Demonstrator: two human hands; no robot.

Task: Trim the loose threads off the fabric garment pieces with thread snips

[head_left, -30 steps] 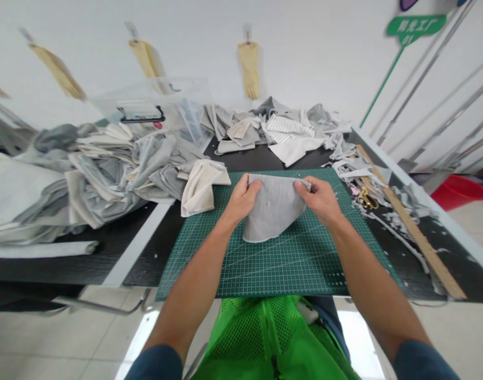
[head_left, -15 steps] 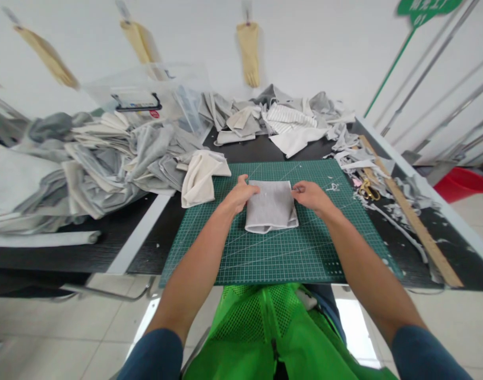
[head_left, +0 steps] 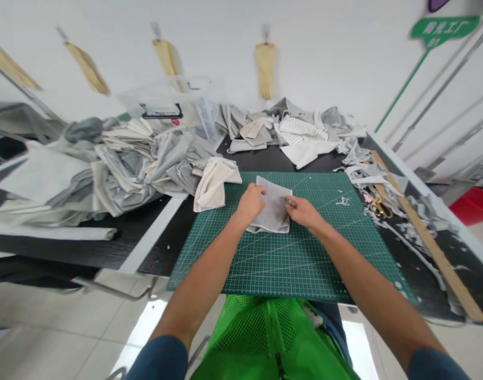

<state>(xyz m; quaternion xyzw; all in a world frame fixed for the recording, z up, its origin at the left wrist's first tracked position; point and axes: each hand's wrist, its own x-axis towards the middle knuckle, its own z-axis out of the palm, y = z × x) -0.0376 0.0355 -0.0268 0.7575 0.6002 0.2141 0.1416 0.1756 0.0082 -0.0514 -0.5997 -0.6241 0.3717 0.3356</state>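
Left hand above the middle of the green cutting mat, with thumb and fingers clamped on a grey cloth, at the side toward the mat's left edge. Right hand over the mat also, at the opposite side of the same cloth, fingers together around a small greyish object, too little shown for naming; whether pinching the cloth too, cannot tell. Cloth seemingly in more than one layer, with lower border toward the mat's near edge.

As judgement: in the middle of handling one piece, not yet released onto the mat. Probably done already: some trimming, judging from white scraps on the mat's right part and offcuts just beyond its right edge. Possibly left: much cloth, in a large pile left of the mat and a smaller pile beyond its far edge; which finished and which waiting, cannot tell.

About writing: on the green sign, past the mat's far right corner, readable "01" and, slightly blurred, 阳光工厂. On the clear box, past the far left corner, a label too small for reading.
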